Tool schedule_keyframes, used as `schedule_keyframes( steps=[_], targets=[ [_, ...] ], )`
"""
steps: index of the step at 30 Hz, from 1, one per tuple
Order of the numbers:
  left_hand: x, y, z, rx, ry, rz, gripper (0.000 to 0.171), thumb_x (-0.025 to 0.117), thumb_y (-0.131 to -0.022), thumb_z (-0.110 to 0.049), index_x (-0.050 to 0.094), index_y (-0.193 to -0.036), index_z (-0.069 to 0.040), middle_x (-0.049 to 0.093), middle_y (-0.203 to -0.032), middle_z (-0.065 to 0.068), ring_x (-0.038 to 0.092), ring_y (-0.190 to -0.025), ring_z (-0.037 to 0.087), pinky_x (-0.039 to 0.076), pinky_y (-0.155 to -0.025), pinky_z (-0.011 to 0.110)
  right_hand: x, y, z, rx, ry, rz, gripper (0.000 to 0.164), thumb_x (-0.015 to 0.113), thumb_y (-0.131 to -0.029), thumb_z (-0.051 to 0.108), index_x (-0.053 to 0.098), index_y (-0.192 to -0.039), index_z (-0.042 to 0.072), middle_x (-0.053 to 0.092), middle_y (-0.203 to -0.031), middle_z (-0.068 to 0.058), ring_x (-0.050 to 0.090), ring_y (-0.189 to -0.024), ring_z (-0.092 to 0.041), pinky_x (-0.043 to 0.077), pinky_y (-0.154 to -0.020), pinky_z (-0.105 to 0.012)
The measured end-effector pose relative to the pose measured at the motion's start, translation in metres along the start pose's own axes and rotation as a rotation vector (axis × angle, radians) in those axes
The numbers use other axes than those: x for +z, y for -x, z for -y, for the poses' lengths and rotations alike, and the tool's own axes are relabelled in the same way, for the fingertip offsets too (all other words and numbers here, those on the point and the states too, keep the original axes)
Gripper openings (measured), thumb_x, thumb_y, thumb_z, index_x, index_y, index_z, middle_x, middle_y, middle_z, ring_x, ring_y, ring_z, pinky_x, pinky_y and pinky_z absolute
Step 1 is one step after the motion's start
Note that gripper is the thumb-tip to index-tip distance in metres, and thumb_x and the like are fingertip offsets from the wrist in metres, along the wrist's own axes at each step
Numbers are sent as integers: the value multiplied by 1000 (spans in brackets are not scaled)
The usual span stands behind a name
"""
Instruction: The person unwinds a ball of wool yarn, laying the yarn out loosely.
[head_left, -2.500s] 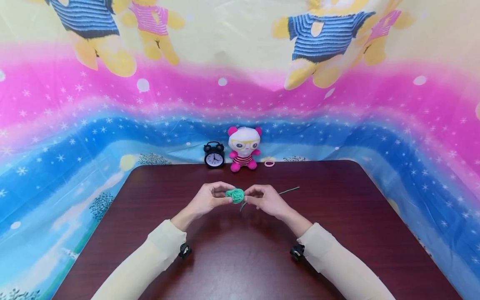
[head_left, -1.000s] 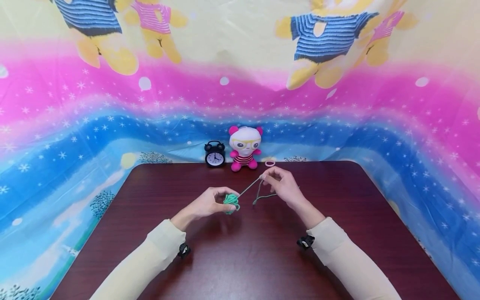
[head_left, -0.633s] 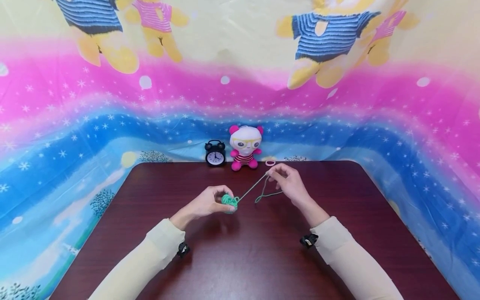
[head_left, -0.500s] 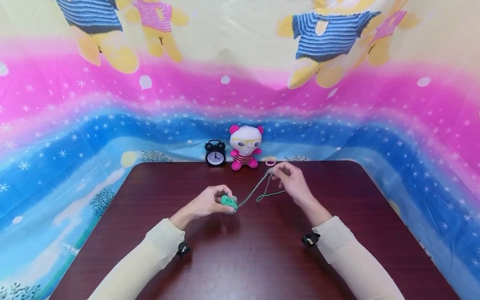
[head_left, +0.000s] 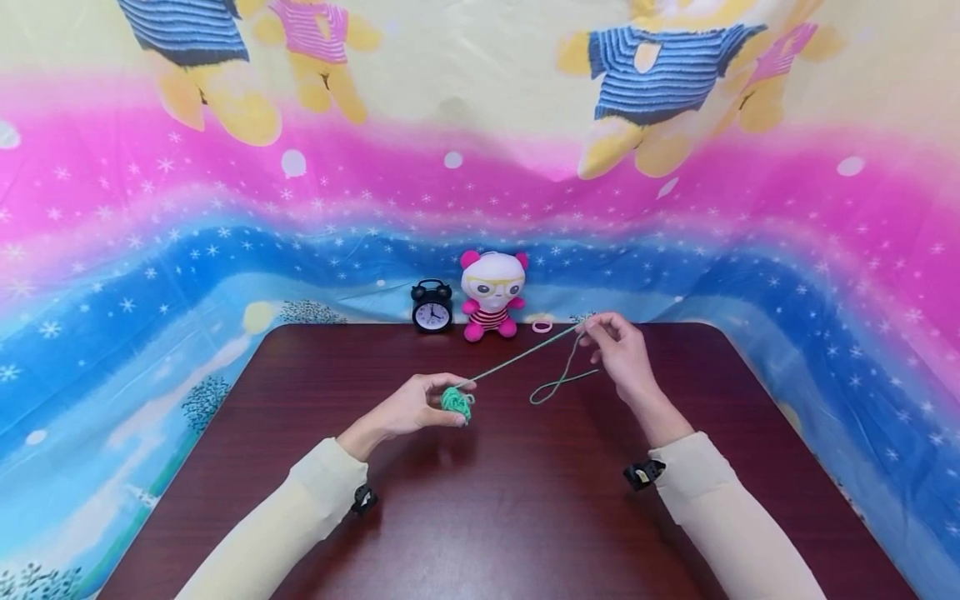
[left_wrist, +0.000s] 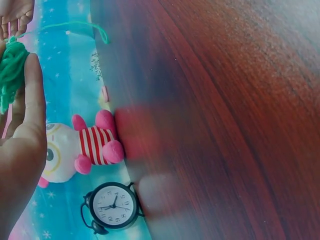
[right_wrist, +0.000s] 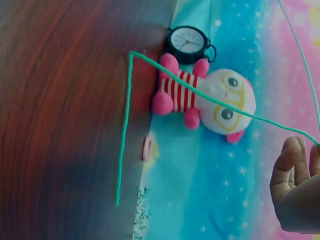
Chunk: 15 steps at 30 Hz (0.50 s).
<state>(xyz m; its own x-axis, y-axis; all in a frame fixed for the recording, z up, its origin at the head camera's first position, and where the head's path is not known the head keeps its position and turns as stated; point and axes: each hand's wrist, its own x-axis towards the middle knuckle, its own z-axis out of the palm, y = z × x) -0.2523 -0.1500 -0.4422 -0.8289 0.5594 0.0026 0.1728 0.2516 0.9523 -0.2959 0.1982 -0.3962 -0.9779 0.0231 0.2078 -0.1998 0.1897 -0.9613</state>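
Note:
My left hand [head_left: 408, 408] grips a small ball of green yarn [head_left: 455, 405] between thumb and fingers, over the middle of the table. From that ball a strand [head_left: 525, 354] runs straight up and to the right. My right hand [head_left: 624, 354] pinches this strand at its fingertips, higher and further right. Below the pinch a loose tail of yarn [right_wrist: 125, 120] hangs in a bend, its free end showing in the right wrist view. The left wrist view shows the yarn ball [left_wrist: 12, 70] as bundled loops against the fingers.
At the back edge of the dark wooden table [head_left: 480, 517] stand a black alarm clock [head_left: 431, 308] and a pink-and-white plush panda [head_left: 492, 298]. A small pink ring [head_left: 542, 327] lies right of the panda. A printed cloth [head_left: 450, 200] encloses the table behind and at both sides.
From beside the ball, my right hand has moved up and right, drawing out a longer strand. The strand slackened briefly and is taut now. My left hand and the ball have shifted slightly left.

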Motion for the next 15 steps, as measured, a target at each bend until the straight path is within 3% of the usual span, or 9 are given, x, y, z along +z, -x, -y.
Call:
schedule_keyframes(
  steps=[4, 10, 15],
  targets=[
    [0, 0, 1, 0, -7, -18, 41, 81, -84, -15, 67, -122, -8, 73, -113, 12, 72, -95, 15, 59, -83, 26, -9, -2, -1, 10, -26, -33, 15, 58, -102, 23, 61, -104, 9, 72, -91, 13, 66, -81, -8, 52, -60, -24],
    [-2, 1, 2, 0, 44, -29, 54, 78, -87, -13, 57, -136, -11, 71, -115, 13, 71, -96, 17, 60, -83, 33, -17, -3, -4, 16, -63, -69, 11, 58, -102, 22, 60, -102, 11, 72, -91, 12, 65, -79, -7, 51, -58, -22],
    [-3, 1, 3, 3, -21, -54, 48, 78, -87, -16, 61, -132, -13, 71, -109, 9, 66, -85, 16, 60, -73, 43, -23, -4, -5, 21, -119, -109, 8, 59, -101, 19, 61, -100, 11, 73, -91, 8, 65, -77, -7, 50, -56, -21]
  ],
)
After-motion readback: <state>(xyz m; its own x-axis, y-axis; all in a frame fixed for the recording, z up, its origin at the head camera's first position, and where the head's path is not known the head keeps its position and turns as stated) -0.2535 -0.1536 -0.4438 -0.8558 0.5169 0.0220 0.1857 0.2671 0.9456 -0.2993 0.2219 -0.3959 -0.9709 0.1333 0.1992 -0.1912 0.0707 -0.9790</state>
